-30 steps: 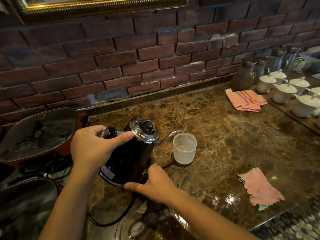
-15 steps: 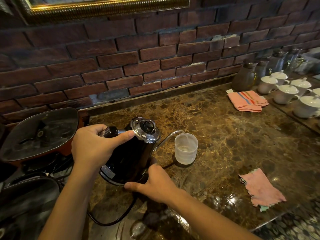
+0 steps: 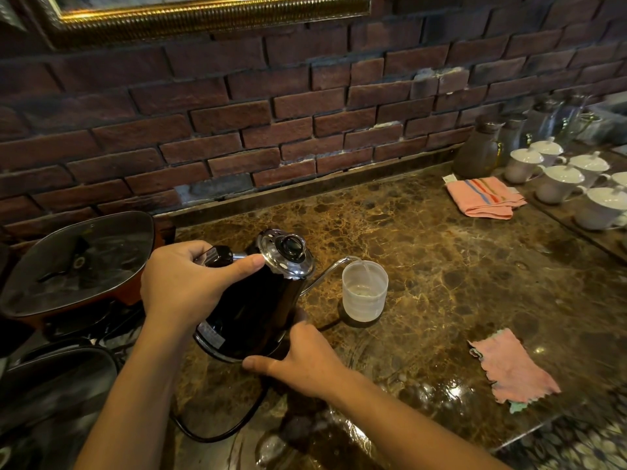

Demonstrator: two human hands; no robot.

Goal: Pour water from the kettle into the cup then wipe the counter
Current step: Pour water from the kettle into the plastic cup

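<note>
A black gooseneck kettle (image 3: 252, 315) with a chrome lid is tilted to the right above the brown marble counter (image 3: 458, 266). My left hand (image 3: 185, 283) grips its handle, thumb against the lid's rim. My right hand (image 3: 305, 359) supports the kettle's base from below. The thin spout ends over a translucent plastic cup (image 3: 364, 291), and a stream of water falls into it; the cup holds some water. A pink cloth (image 3: 512, 368) lies flat on the counter to the right, near the front edge.
A lidded red electric pan (image 3: 74, 266) stands at the left, another dark lidded pot (image 3: 57, 395) in front of it. A black cord (image 3: 217, 432) loops below the kettle. A folded striped towel (image 3: 481, 198), white lidded cups (image 3: 559, 183) and glass jugs (image 3: 481, 150) fill the far right. Brick wall behind.
The kettle stays tilted over the cup with both hands in place. The water level in the cup has risen a little.
</note>
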